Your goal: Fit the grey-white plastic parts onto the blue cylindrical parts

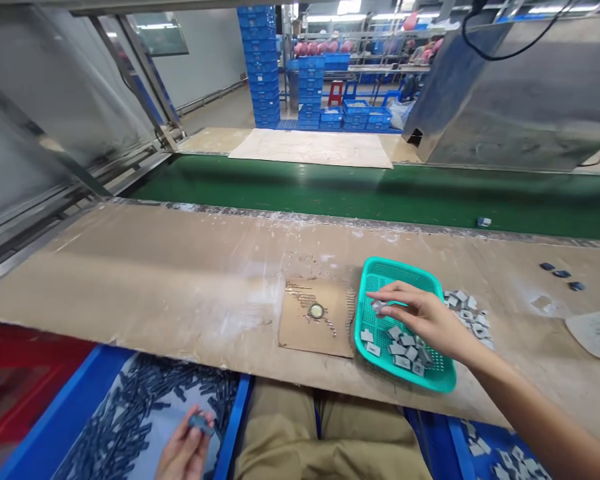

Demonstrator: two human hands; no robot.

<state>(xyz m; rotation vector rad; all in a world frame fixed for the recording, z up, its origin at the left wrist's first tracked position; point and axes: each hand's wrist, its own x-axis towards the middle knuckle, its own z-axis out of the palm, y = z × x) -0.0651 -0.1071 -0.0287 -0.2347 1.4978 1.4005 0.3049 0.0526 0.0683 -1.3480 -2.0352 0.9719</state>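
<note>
Here my right hand (425, 320) pinches a grey piece (379, 307) over the teal basket (405, 270); my left hand (185, 453) pinches a dark part (200, 423). A loose pinch could drop either.

Your right hand (425, 320) reaches over the teal plastic mesh tray (380, 275) holding small grey metal pieces (403, 350), on the brown worktop (180, 280). Flat cardboard square (325, 333) sits just left of the tray; loose grey pieces (473, 317) right. Green conveyor belt (330, 190) behind. Your left hand (185, 453) is below, in the blue plastic bin (70, 413) of dark parts (130, 427).
</note>
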